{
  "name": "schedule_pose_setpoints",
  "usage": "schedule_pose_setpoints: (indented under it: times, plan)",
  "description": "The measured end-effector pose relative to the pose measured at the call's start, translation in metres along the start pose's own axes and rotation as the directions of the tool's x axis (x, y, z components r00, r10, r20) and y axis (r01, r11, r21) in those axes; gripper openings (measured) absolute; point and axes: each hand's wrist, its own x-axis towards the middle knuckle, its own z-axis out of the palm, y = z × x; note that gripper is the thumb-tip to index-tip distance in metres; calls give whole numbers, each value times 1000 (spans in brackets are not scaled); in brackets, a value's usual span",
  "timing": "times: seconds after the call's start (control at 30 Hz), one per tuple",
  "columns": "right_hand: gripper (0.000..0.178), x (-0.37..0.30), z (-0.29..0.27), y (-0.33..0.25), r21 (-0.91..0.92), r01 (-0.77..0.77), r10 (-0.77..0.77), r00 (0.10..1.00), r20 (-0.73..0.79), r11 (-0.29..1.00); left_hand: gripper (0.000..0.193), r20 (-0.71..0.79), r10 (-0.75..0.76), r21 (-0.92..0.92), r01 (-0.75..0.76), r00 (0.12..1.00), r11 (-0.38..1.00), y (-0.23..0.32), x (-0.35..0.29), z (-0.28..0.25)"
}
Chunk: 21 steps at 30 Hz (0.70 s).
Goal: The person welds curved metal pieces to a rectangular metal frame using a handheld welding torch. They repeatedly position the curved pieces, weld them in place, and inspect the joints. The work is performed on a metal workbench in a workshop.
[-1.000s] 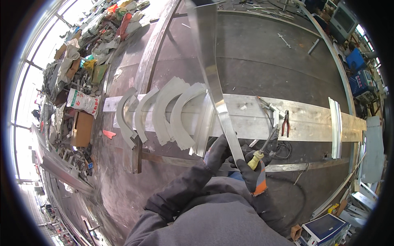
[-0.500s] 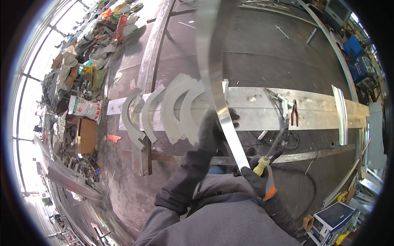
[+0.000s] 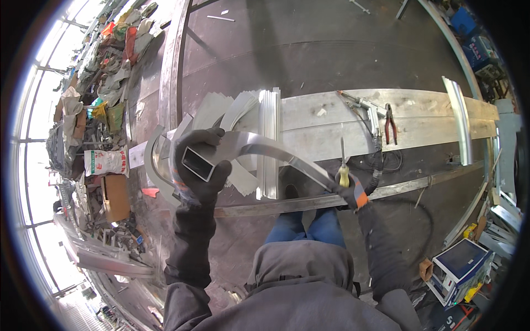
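A curved, rectangular metal tube (image 3: 288, 158) arches across in front of me, held at both ends. My left hand (image 3: 200, 157), in a dark glove, wraps around its left end, where the hollow opening faces me. In a dark glove with an orange patch, my right hand (image 3: 351, 192) closes on the other end and also grips a screwdriver (image 3: 344, 177). The screwdriver has a yellowish handle, and its shaft points away from me. Beneath the tube, curved flat metal plates (image 3: 208, 110) lie fanned out beside a bundle of straight metal strips (image 3: 269, 124).
Wide metal planks (image 3: 314, 124) carry red-handled pliers (image 3: 390, 124), a cabled torch-like tool (image 3: 369, 110) and a metal profile (image 3: 458, 124) at the right. A steel beam (image 3: 265, 208) crosses close to my legs. Scrap, a cardboard box (image 3: 116, 197) and a white sack (image 3: 106, 163) line the left.
The tube, which rose up and away from me, has swung down to the left and now lies crosswise. My left hand has moved left to its far end; my right hand keeps its end and the screwdriver.
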Motion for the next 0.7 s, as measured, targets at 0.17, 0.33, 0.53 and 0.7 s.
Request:
schedule_pose_setpoints:
  times: [0.17, 0.33, 0.53, 0.7]
  plan:
    - [22, 106, 0, 27, -87, 10, -28, 978, -209, 996, 46, 39, 175, 286, -179, 984, 941, -22, 20, 63]
    - [31, 102, 6, 22, -252, 51, -118, 959, -259, 966, 55, 225, 97, 265, -157, 970, 951, -45, 30, 89]
    - [37, 55, -1, 17, -198, 118, -129, 990, -47, 973, 55, 27, 0, 369, -10, 1000, 930, -67, 22, 121]
    - [39, 44, -1, 25, -350, 154, -154, 988, 29, 924, 31, 214, -132, 430, 28, 968, 903, -46, 22, 107]
